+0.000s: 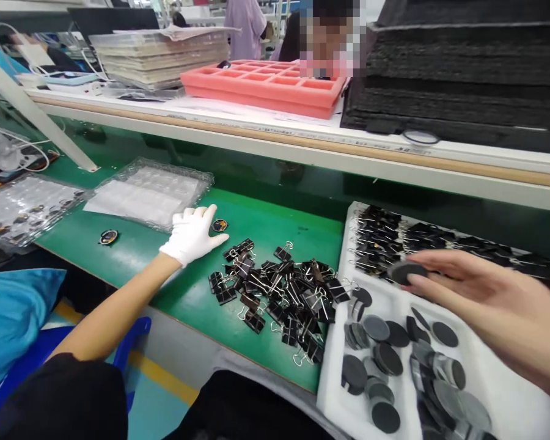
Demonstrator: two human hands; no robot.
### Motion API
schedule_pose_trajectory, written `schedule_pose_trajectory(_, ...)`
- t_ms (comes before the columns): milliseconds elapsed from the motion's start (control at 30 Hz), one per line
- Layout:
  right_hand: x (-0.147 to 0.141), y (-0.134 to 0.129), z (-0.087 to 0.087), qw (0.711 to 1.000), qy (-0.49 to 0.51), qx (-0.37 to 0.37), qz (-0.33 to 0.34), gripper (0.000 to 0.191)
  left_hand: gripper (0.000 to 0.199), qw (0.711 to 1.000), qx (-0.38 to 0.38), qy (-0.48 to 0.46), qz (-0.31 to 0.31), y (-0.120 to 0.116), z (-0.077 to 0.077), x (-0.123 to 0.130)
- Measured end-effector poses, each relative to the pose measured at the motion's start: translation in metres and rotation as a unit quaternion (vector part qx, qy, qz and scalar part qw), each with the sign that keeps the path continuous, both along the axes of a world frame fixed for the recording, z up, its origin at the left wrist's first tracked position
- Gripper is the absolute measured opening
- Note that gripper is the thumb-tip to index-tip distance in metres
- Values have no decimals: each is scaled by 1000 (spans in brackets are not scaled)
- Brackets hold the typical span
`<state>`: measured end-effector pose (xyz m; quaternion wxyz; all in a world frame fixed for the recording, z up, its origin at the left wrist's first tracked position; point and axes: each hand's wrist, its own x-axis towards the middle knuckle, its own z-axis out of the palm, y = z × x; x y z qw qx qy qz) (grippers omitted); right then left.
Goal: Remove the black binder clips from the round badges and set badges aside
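Note:
My left hand (192, 235), in a white glove, has its fingers spread and holds nothing. Just beyond its fingertips a small round part (220, 225) lies on the green mat. My bare right hand (467, 287) pinches a dark round disc (407, 272) above the white foam tray (334, 373). Many grey and black discs (387, 359) lie in the tray's compartments. Between my hands, a heap of black binder clips (279, 287) rests on the mat. Another round part (109, 237) sits left of my gloved hand.
Clear plastic trays (151, 189) lie at the left, one with round parts. More clips fill the foam tray's far side. Above runs a shelf (256, 131) with a pink foam tray (261, 91), a plastic stack (160, 55) and black foam (458, 79). People are beyond.

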<state>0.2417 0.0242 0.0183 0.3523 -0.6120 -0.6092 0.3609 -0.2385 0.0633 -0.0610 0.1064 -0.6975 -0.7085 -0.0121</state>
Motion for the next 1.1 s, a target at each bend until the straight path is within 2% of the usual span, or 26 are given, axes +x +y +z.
schedule_pose_trajectory(67, -30, 8, 4, 989, 126, -74, 10, 44, 67, 996, -82, 1, -43, 21, 4, -2)
schedule_pose_trajectory(133, -52, 15, 2, 962, 246, -114, 10, 50, 59, 988, -139, -12, -71, 41, 6, -6)
schedule_pose_trajectory(267, -70, 23, -17, 930, 349, -115, -1, 49, 57, 983, -127, -71, -113, 66, 11, 2)
schedule_pose_trajectory(400, -88, 32, -31, 910, 396, -117, -24, 33, 43, 960, -66, -205, -178, 78, 16, 47)
schedule_pose_trajectory(533, -111, 49, -36, 887, 434, -143, -64, 23, 38, 931, -89, -240, -260, 86, 20, 103)
schedule_pose_trajectory(633, -117, 59, -39, 907, 406, -90, -62, 23, 33, 883, -72, -346, -309, 84, 32, 129)
schedule_pose_trajectory(767, -114, 62, -43, 942, 332, 19, -42, 32, 32, 764, -109, -537, -340, 69, 46, 150)
schedule_pose_trajectory(833, -114, 59, -45, 942, 334, 24, -21, 37, 35, 727, -90, -586, -348, 63, 45, 159)
schedule_pose_trajectory(867, -115, 58, -46, 938, 346, 17, -9, 39, 35, 724, -61, -592, -349, 60, 43, 163)
schedule_pose_trajectory(933, -118, 53, -47, 929, 369, 0, 12, 40, 29, 742, 21, -567, -356, 56, 37, 169)
schedule_pose_trajectory(1000, -121, 49, -47, 924, 381, -6, 27, 39, 21, 767, 101, -512, -372, 53, 33, 172)
schedule_pose_trajectory(1100, -125, 45, -45, 921, 386, -8, 47, 45, 19, 789, 188, -425, -403, 49, 32, 171)
